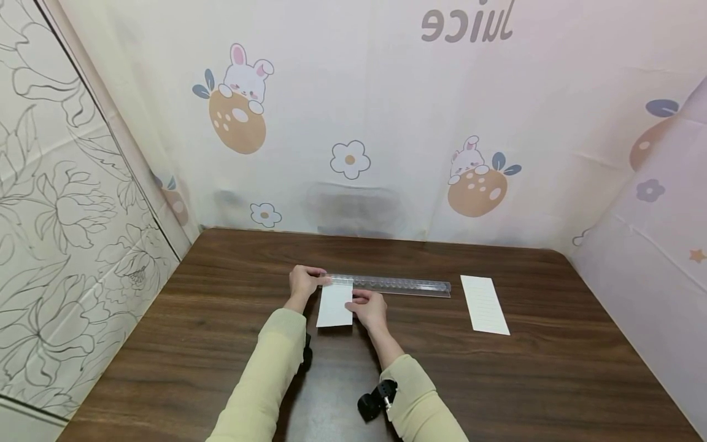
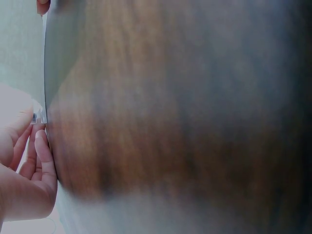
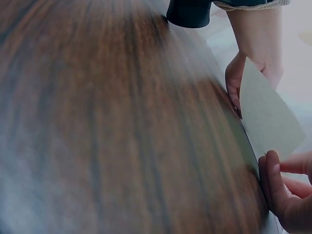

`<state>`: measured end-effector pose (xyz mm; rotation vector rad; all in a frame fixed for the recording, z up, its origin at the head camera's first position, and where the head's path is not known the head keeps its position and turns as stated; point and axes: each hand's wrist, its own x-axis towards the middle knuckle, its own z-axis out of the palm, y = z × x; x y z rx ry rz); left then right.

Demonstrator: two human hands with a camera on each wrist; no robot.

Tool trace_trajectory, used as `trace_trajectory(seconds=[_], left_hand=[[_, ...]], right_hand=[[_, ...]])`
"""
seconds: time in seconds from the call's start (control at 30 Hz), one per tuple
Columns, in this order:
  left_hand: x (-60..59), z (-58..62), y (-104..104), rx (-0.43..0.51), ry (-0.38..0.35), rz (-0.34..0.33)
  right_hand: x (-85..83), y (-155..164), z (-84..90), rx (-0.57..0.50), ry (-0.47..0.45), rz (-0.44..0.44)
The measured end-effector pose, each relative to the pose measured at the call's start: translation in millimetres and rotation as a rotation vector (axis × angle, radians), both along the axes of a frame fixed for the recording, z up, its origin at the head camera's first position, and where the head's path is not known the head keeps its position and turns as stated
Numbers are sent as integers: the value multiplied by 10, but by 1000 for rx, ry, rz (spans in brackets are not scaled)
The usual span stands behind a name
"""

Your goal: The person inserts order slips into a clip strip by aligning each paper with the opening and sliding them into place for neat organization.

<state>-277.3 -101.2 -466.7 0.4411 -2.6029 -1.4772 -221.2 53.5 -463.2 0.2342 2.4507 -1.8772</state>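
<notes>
A long clear plastic ruler (image 1: 409, 286) with a wavy pattern lies across the table. My left hand (image 1: 302, 286) pinches its left end between thumb and fingers; in the left wrist view the clear end shows at the fingertips of that hand (image 2: 31, 168). A white paper slip (image 1: 335, 304) overlaps the ruler's left part, its near edge tilted up off the table. The thumb and fingers of my right hand (image 1: 370, 309) pinch the slip's right edge. From the right wrist, the raised slip (image 3: 268, 114) stands between both hands.
A second white slip, a lined paper (image 1: 485, 305), lies flat to the right of the ruler. The brown wooden table (image 1: 530, 380) ends at a patterned curtain (image 1: 409, 123) behind it. Black wrist cameras (image 1: 377, 400) sit below both sleeves.
</notes>
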Motion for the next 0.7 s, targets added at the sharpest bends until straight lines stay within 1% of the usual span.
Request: trace_trajectory(seconds=[0.17,0.37,0.53,0.7], left_hand=[[0,4,-3,8,-2,0],[-6,2,-7,10,-10,3],[-8,3,-6,8,-9,-1],[-7,4,0,6,-7,-2]], right_hand=[[13,8,24,11,-4,17],[15,39,48,-26,-18,39],[17,84,66,-38,-8,54],[22,172,97,12,23,66]])
